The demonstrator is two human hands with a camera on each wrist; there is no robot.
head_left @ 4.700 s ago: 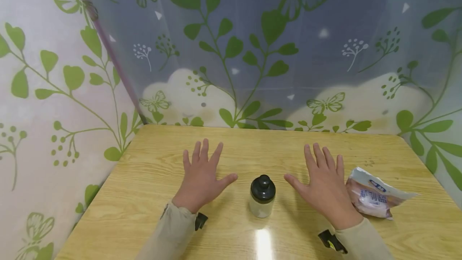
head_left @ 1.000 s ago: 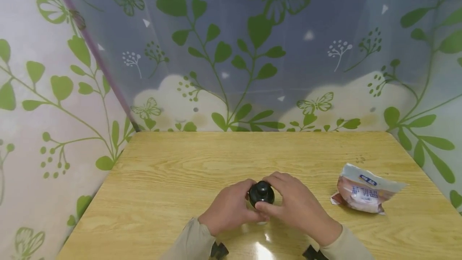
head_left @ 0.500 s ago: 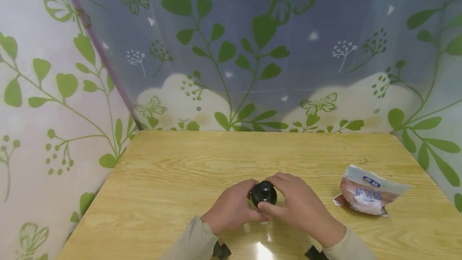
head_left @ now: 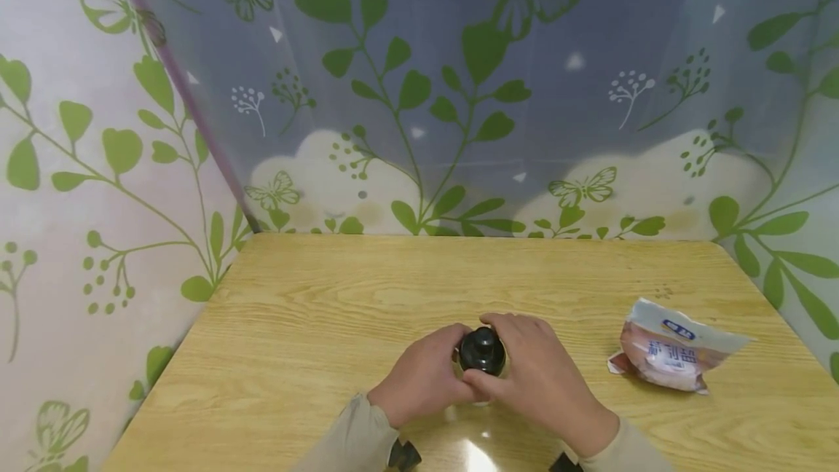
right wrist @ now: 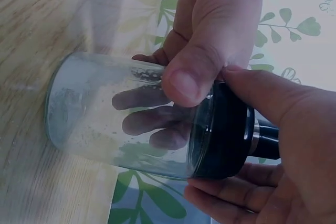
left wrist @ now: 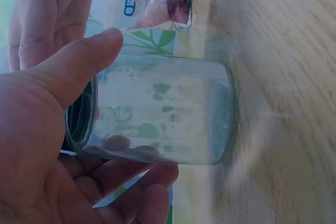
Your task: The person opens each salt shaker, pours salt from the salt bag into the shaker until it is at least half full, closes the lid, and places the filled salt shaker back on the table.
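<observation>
A clear glass jar (left wrist: 163, 111) with a black knobbed lid (head_left: 483, 349) stands on the wooden table, between both hands. My left hand (head_left: 426, 374) grips the glass body, thumb on one side and fingers curled round the other. Higher up, my right hand (head_left: 547, 381) holds the lid, its thumb and fingers around the black rim. Whitish specks show on the jar's glass in the right wrist view, where the left fingers are visible through it. From the head view the hands hide most of the jar below its lid.
A pink and white printed plastic bag (head_left: 675, 352) lies to the right of the hands. Behind the wooden table (head_left: 328, 275) hangs a patterned cloth (head_left: 406, 93) with green leaves, and a similar one lines the left side.
Earlier both hands were spread open on either side of the jar; now they hold its body and lid. Over the last second, the right fingers have shifted slightly around the lid.
</observation>
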